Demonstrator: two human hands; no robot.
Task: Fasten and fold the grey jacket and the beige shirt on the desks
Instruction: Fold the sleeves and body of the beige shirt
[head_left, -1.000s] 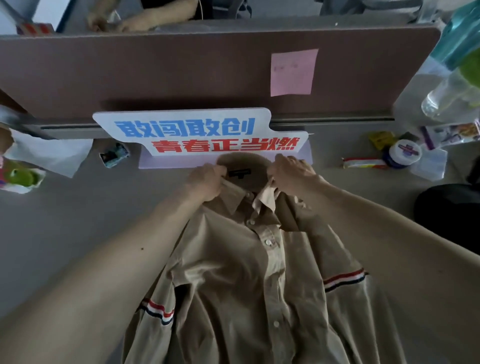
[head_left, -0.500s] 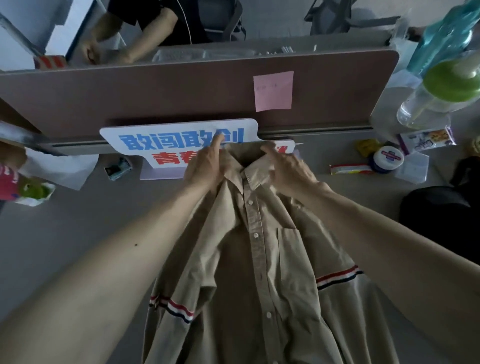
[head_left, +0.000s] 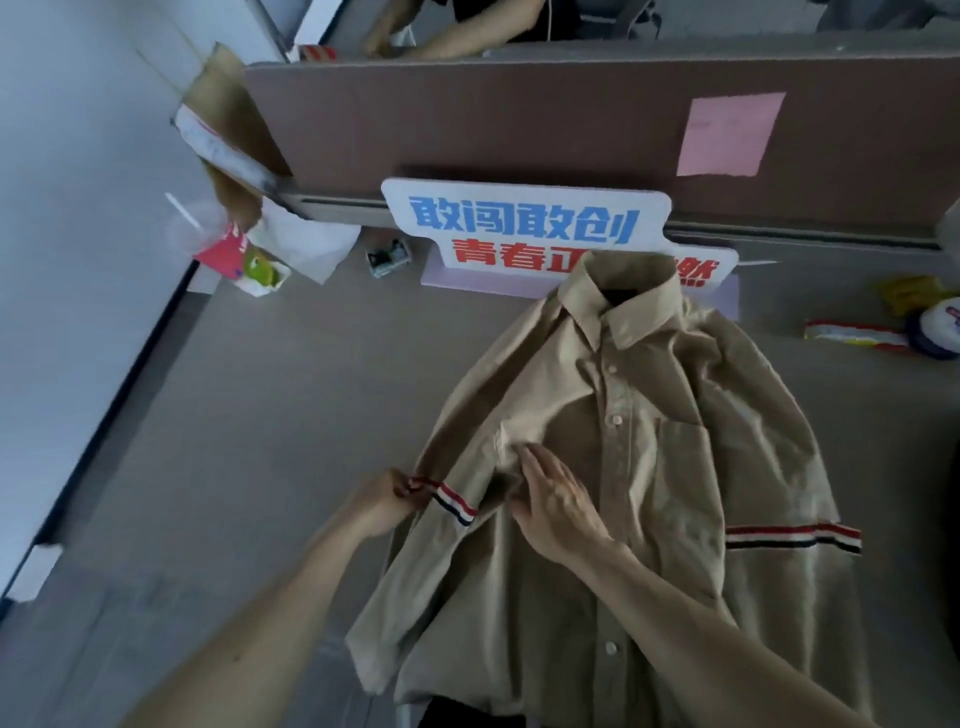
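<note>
The beige shirt (head_left: 649, 467) lies face up on the grey desk (head_left: 260, 415), buttoned down its front, collar toward the partition. Red, white and navy stripes band each sleeve. My left hand (head_left: 387, 499) pinches the left sleeve's edge at its striped band. My right hand (head_left: 550, 499) lies flat with straight fingers on the shirt's chest beside that sleeve, pressing the cloth. The grey jacket is not in view.
A white sign with blue and red characters (head_left: 524, 228) stands behind the collar against the brown partition (head_left: 519, 114), which bears a pink note (head_left: 727, 135). Snack packets (head_left: 249, 260) lie at the left, a round tin (head_left: 935, 332) at the right. Another person sits beyond the partition.
Both hands left the collar and came down to the left sleeve. The collar now lies flat and closed. The view has swung to the left.
</note>
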